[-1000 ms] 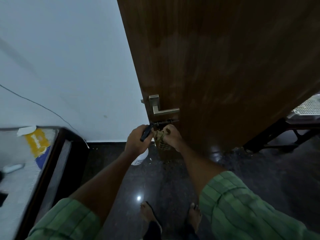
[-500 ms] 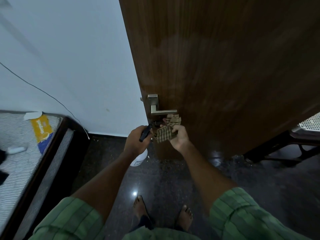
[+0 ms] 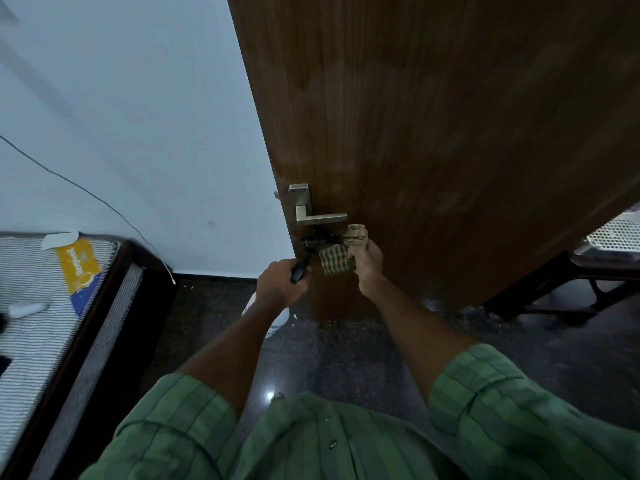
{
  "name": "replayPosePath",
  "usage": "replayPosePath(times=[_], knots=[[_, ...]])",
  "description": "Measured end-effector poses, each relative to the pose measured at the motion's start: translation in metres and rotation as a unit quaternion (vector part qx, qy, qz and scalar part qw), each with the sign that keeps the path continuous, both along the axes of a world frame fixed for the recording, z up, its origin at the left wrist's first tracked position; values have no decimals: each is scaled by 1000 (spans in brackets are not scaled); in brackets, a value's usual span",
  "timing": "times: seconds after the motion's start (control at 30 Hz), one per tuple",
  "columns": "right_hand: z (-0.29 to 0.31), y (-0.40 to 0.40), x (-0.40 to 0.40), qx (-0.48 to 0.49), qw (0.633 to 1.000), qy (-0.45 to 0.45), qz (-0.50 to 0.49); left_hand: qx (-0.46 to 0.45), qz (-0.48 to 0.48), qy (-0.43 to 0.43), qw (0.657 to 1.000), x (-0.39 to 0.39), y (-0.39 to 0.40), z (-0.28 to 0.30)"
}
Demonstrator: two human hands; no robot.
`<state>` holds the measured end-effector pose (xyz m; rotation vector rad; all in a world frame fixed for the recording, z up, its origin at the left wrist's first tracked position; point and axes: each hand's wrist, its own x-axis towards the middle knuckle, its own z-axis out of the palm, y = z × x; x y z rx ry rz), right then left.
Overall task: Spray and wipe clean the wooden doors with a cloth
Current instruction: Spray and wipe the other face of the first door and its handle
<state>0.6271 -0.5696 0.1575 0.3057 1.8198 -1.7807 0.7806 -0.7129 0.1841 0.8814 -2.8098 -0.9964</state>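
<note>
Left hand: the left hand (image 3: 277,285) is held out toward the door's latch edge, knuckles up, fingers curled round the black head of a spray bottle (image 3: 300,268); forearm bare, green sleeve rolled above the elbow.
Spray bottle: one; black trigger head pointing up toward the lock, white body (image 3: 277,322) hanging below the wrist, mostly hidden by the hand and forearm.
Right hand: the right hand (image 3: 367,259) is raised against the door face just below the lever, fingers closed tight on a bunched cloth (image 3: 341,252).
Cloth: one; tan and dark checked, crumpled, its upper wad sticking out above the fist and touching the wood, a checked flap hanging out on the left toward the spray head.
Door: one wooden door (image 3: 433,133); dark brown, vertical grain, standing ajar with its latch edge toward the white wall; faint paler smears across the upper panel.
Handle: one metal lever handle (image 3: 313,211) near the latch edge, lever pointing right, just above the cloth.
Lock below handle: dark fitting (image 3: 313,241) at the door edge, between the spray head and the cloth; detail unclear.
Bed: one striped mattress (image 3: 31,306) at the left, with a yellow-and-blue packet (image 3: 81,268) near its corner.
Floor: dark speckled stone (image 3: 346,355), glossy.
</note>
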Motion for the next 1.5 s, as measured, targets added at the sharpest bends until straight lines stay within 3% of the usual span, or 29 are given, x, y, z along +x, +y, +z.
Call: replayPosePath(times=[0.13,0.3,0.47,0.57,0.67,0.83,0.93,1.07,1.13,1.2,1.27,1.4,1.5], knots=[[-3,-2,6,159,971,176,43,-34,40,-13,999,-12,1,5],[8,-22,28,189,950,248,24,-48,54,14,997,-14,3,16],[28,-79,42,165,967,194,-11,-20,82,79,993,-6,-9,17],[34,-103,52,117,978,143,-98,3,80,91,993,-2,-18,17],[25,-110,69,84,967,177,-160,-1,72,108,991,1,-28,16],[27,-135,63,112,974,139,-136,-10,50,121,991,2,-47,17],[25,-129,62,144,973,178,-40,8,41,117,992,-4,-52,16],[16,-114,62,134,959,169,-186,12,28,108,994,-13,-51,19],[15,-119,59,155,965,164,-137,21,32,110,993,-15,-53,18],[13,-125,55,181,964,195,30,24,34,109,993,-16,-54,17],[17,-124,55,197,951,217,100,29,40,111,993,-17,-56,18],[21,-101,57,157,969,160,-104,24,31,103,994,-16,-62,16],[11,-79,48,161,953,103,-236,16,35,91,995,-18,-66,11]])
